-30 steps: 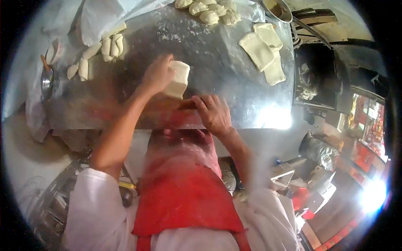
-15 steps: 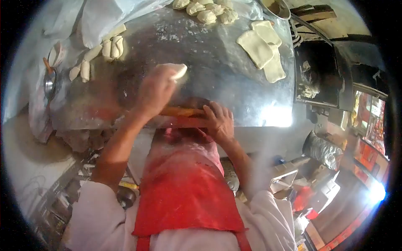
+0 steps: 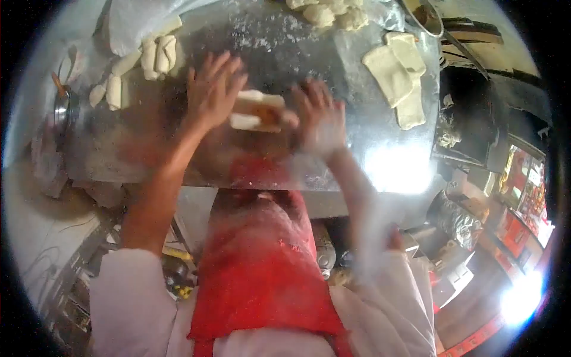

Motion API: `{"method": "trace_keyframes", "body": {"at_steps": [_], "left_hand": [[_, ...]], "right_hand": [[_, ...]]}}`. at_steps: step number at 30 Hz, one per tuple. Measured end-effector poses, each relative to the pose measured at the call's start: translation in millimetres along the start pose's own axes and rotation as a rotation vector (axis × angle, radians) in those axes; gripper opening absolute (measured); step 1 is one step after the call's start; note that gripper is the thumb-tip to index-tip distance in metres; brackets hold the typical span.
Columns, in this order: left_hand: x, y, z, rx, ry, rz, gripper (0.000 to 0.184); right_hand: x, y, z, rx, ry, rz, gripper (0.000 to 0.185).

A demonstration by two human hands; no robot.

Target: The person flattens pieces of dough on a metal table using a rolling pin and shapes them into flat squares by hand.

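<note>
From the head view, standing here I count two hands at the table (image 3: pixel 148 137), both spread open and palms down. The left hand (image 3: pixel 217 89) has its fingers well fanned out, and the right hand (image 3: pixel 321 116) is blurry but looks just as open, nothing clenched in either. One piece of dough (image 3: pixel 245 122) is between them on the metal, near the apron side, with one brown pin (image 3: pixel 266 114) across its middle, smeary enough that I can't tell if either palm is actually touching it. Over to the right, three flat sheets (image 3: pixel 386 71) overlap in one pile. Off left I make it six rolls (image 3: pixel 148 59), some touching. Up top there's a bunch of lumps (image 3: pixel 319 16), at least four, cut off by the edge. Also one bowl (image 3: pixel 425 16) top right, one metal cup (image 3: pixel 62 112) far left and one red apron (image 3: pixel 262 268).
</note>
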State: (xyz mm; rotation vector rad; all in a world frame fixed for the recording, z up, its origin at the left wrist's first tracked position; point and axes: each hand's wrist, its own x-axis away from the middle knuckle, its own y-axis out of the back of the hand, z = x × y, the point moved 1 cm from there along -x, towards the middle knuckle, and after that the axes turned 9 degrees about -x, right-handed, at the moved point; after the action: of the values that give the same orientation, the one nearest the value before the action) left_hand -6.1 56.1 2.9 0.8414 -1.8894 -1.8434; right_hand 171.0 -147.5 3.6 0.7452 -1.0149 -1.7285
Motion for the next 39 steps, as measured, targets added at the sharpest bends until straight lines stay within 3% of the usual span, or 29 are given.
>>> {"method": "trace_keyframes", "body": {"at_steps": [3,5,8,12,14,16,18,21,25,27,30,32,35,37,39], "left_hand": [[-14,-19,12,0.105,-0.225,-0.142,0.058],[26,-2,7,0.182,-0.22,0.001,0.063],[49,6,6,0.187,-0.206,0.075,0.067],[-20,-22,11,0.164,-0.06,0.097,0.073],[-40,-25,13,0.169,-0.059,0.118,0.076],[-35,-14,11,0.175,-0.085,0.097,0.078],[26,-5,8,0.172,-0.216,0.034,0.082],[65,4,1,0.264,-0.126,0.176,0.087],[-43,-18,5,0.097,-0.124,0.156,0.086],[-73,-22,10,0.248,0.01,0.112,0.084],[-18,-8,2,0.202,-0.129,0.036,0.086],[52,1,1,0.254,-0.172,0.133,0.091],[55,0,2,0.272,-0.167,0.132,0.095],[-8,-8,2,0.168,-0.172,0.124,0.089],[-65,-28,0,0.175,-0.029,0.027,0.082]], "right_hand": [[1,-6,5,0.019,-0.034,-0.014,0.07],[23,-19,-1,0.036,-0.039,0.015,0.082],[58,-27,16,-0.115,-0.051,-0.05,0.082],[-40,-4,-20,0.075,0.041,0.081,0.08],[-69,6,-25,0.007,0.014,-0.063,0.081],[-41,-5,-25,0.028,0.043,-0.105,0.082],[12,-17,-7,-0.038,0.015,-0.034,0.081],[50,-26,14,-0.133,-0.07,-0.027,0.081],[-66,2,-20,0.095,-0.002,0.068,0.081],[-97,11,-27,-0.011,-0.05,-0.093,0.081],[-33,-8,-9,0.079,-0.102,-0.005,0.082],[38,-25,11,-0.004,-0.046,-0.025,0.085],[42,-26,14,-0.095,-0.08,-0.02,0.085],[-25,-10,-8,0.008,-0.032,0.035,0.082],[-80,2,-23,0.031,-0.066,-0.086,0.082]]}}
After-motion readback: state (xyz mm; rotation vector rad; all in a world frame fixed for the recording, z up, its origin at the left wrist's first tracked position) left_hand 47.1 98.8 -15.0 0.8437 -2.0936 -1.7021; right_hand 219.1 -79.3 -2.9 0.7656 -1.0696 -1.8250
